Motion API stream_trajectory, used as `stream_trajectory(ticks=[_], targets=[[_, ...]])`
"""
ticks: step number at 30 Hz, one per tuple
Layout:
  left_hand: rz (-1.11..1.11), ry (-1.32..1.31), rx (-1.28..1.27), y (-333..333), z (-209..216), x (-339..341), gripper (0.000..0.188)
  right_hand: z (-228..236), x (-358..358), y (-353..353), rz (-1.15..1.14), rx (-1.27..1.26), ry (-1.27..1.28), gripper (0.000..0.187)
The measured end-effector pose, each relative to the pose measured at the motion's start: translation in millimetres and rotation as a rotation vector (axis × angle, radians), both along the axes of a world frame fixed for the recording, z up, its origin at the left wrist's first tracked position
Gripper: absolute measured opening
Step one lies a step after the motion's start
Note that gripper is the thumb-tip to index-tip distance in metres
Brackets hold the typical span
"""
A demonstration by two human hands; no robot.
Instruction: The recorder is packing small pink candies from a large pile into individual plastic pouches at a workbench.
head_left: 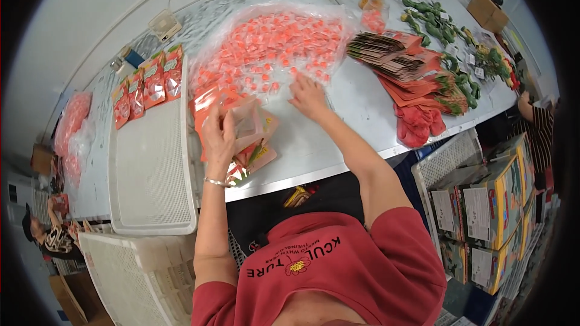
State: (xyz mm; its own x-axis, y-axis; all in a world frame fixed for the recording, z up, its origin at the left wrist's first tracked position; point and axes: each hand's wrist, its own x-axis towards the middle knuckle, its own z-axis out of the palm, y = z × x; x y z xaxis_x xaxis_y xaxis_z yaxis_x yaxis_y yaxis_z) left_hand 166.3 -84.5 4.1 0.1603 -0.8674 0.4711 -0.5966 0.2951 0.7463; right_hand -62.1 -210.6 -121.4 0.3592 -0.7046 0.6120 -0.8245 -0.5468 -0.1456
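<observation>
1. The left hand (pixel 219 134) is raised over the near edge of the counter (pixel 356 105); its grip is pinched on an open clear pouch (pixel 251 122), thumb and fingers holding the pouch's left edge.
2. The pouch stands roughly upright, tilted a little; its long axis runs from the near edge toward the far side, and its mouth points up and away from the person.
3. The right hand (pixel 308 96) lies flat on the counter just right of the pouch; fingers spread and reaching into the near edge of the heap of small orange packets (pixel 272 45); whether it pinches a packet I cannot tell.
4. The heap sits on a clear plastic sheet (pixel 338 15) spread across the middle of the counter.
5. Below the pouch lie several filled pouches (pixel 257 157), stacked near the counter edge.
6. A white mesh tray (pixel 151 169) lies left of the left hand; orange filled packs (pixel 148 81) rest at its far end.
7. A fanned pile of flat pouches (pixel 405 63) lies to the right, well apart from both hands.
</observation>
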Motion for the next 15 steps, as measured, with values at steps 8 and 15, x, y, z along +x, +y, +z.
stream_trajectory(ticks=[8,15], targets=[[-0.032,0.170,0.050,21.2,12.9,7.0,0.022,20.7,-61.1,21.6,0.113,0.424,-0.784,0.025],[0.016,0.149,0.057,21.5,4.5,4.4,0.019,18.2,-123.1,13.1,0.079,0.534,-0.539,0.023]])
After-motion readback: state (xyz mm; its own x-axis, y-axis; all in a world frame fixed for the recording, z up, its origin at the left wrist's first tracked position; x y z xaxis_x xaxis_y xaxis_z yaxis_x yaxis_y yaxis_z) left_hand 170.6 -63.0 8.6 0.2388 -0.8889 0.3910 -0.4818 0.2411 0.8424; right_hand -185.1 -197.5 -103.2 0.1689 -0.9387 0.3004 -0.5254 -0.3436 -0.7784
